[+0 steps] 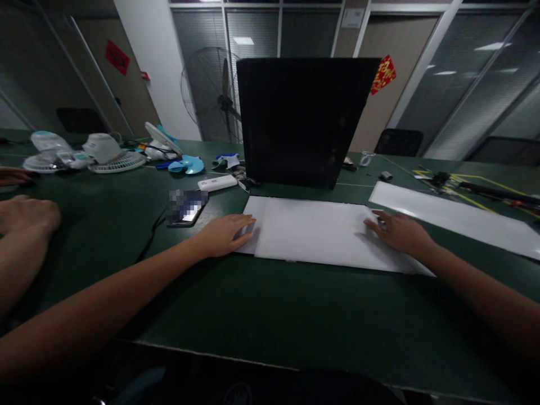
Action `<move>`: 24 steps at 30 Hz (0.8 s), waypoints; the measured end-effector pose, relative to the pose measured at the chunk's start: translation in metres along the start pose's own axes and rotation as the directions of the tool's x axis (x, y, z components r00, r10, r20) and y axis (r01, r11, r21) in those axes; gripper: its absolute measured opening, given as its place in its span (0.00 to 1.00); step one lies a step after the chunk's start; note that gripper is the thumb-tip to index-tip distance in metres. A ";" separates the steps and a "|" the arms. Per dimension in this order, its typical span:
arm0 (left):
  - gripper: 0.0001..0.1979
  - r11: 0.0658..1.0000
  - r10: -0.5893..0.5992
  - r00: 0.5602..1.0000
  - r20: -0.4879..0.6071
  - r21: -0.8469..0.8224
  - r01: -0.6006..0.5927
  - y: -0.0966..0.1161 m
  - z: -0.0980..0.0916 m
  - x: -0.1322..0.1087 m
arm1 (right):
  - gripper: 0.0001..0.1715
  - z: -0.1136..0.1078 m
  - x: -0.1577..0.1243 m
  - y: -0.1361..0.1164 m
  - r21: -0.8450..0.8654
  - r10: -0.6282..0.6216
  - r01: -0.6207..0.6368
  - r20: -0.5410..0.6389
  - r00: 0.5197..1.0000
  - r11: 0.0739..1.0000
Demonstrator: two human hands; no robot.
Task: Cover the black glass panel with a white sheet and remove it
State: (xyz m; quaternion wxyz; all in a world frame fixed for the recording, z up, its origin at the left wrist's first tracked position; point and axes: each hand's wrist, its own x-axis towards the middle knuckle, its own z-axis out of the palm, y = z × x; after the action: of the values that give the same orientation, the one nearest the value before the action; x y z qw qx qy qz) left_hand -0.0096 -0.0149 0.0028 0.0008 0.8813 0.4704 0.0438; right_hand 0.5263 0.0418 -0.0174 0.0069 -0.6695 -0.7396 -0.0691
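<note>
Two white sheets lie overlapped on the green table, the upper white sheet (pixel 312 230) covering most of the lower white sheet (pixel 253 208), whose left end shows. My left hand (pixel 225 235) lies at the left end, its fingers stretched out over the lower sheet's surface. At the right end, my right hand (pixel 399 232) rests over the sheets with thumb and fingers apart. A small dark spot shows between that thumb and forefinger; I cannot make out what it is. Both hands appear to hold nothing.
A large black panel (pixel 307 121) stands upright behind the sheets. Right of them lies a long white strip (pixel 455 219). A phone (pixel 188 207), a white stick-shaped device (pixel 217 183) and fan parts (pixel 116 160) are at left. Another person's hand (pixel 29 216) is at the left edge.
</note>
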 end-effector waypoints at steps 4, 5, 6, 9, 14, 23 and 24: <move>0.31 1.000 0.020 1.000 0.002 0.003 -0.020 0.000 -0.001 -0.001 | 0.54 0.005 0.002 -0.005 0.033 -0.047 0.049 -0.081 0.996 0.998; 0.31 1.000 0.025 1.000 0.008 0.000 -0.025 0.001 -0.002 -0.001 | 0.54 0.005 0.003 -0.004 0.061 -0.054 0.059 -0.093 0.994 0.996; 0.31 1.000 0.029 0.999 0.016 -0.005 -0.029 0.001 -0.002 -0.001 | 0.53 0.006 0.004 -0.002 0.093 -0.053 0.062 -0.100 0.994 0.994; 0.31 0.999 0.036 0.999 0.029 -0.023 -0.035 0.001 -0.004 -0.001 | 0.52 0.006 0.006 0.006 0.141 -0.020 0.037 -0.116 0.993 0.989; 0.33 0.999 0.017 0.999 0.038 -0.031 -0.015 -0.002 -0.001 0.000 | 0.62 0.012 0.010 0.018 0.056 0.063 -0.064 0.010 0.998 0.996; 0.33 0.999 0.019 0.999 0.036 -0.027 -0.018 0.000 -0.002 -0.001 | 0.64 0.007 0.020 0.024 0.200 0.282 -0.301 0.121 0.952 0.932; 0.33 1.000 0.017 0.999 0.036 -0.027 -0.016 0.001 -0.002 -0.001 | 0.62 0.006 0.021 0.028 0.261 0.294 -0.318 0.128 0.947 0.911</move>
State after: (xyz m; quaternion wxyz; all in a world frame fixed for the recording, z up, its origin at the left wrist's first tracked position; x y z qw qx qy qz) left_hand -0.0096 -0.0162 0.0050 0.0206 0.8857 0.4626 0.0338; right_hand 0.5525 0.0663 -0.0190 0.0797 -0.7718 -0.6274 0.0663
